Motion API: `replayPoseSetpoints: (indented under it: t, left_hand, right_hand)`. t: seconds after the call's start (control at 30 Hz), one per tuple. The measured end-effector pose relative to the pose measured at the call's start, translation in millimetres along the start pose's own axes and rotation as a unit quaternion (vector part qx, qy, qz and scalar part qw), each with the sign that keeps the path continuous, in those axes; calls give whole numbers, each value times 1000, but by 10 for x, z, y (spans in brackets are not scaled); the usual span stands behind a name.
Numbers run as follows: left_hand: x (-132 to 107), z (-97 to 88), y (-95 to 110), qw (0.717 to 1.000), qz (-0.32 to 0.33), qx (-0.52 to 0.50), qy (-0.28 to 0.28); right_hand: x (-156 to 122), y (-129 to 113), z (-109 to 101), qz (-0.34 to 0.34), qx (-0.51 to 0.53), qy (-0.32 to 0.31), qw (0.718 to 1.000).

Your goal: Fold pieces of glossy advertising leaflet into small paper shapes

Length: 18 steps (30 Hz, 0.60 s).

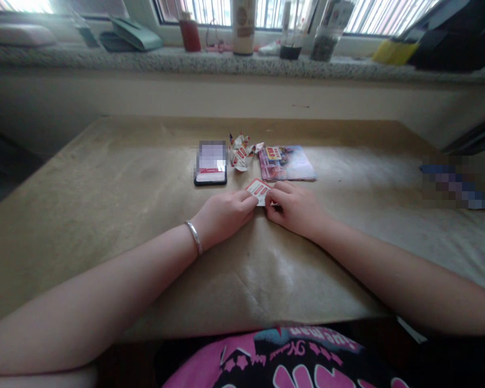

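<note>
A: Where is the printed paper sitting just now?

B: It is lying between the two hands, low over the middle of the worktop, with its red-and-white numerals facing up.

A: Why is the person holding it from both sides?

B: I'm judging that the two-sided hold is steadying a small, thin sheet, which would be slipping or turning under one hand alone. The forearms are reaching in from either side, so both hands are meeting straight in front of the body.

A: And the things beyond?

B: The phone is lying face up with its screen lit, probably so that it is facing the person for viewing. The folded paper piece is standing up in points just beside it, and the glossy printed sheets are lying flat to the right. All three are sitting past the fingers, which is likely leaving the near space for handling.

A: How are the hands closing?

B: The left hand, below a silver bracelet, is pinching the paper's left side, fingers close together. The right hand is curling more tightly, thumb and forefinger gripping the right side.

A: Are the other fingertips pressing too?

B: I can't tell; the right hand's knuckles are hiding that edge.
</note>
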State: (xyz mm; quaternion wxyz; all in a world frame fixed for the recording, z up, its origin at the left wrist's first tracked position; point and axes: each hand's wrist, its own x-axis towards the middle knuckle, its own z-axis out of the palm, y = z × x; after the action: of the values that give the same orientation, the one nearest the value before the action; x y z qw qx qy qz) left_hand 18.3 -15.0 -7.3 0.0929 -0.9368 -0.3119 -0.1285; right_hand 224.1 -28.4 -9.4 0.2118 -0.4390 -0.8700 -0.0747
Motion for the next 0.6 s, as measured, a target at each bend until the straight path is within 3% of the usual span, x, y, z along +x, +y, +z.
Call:
replayPoseSetpoints:
  t: [0.23,0.6]
  left_hand:
    - [0,-27,63,998,-7,7,58]
    - [-23,-81,47,997,-16,50,64]
  right_hand:
    - [13,-40,-4,-39,14,29,999]
    - [-3,89,6,-83,-7,46,996]
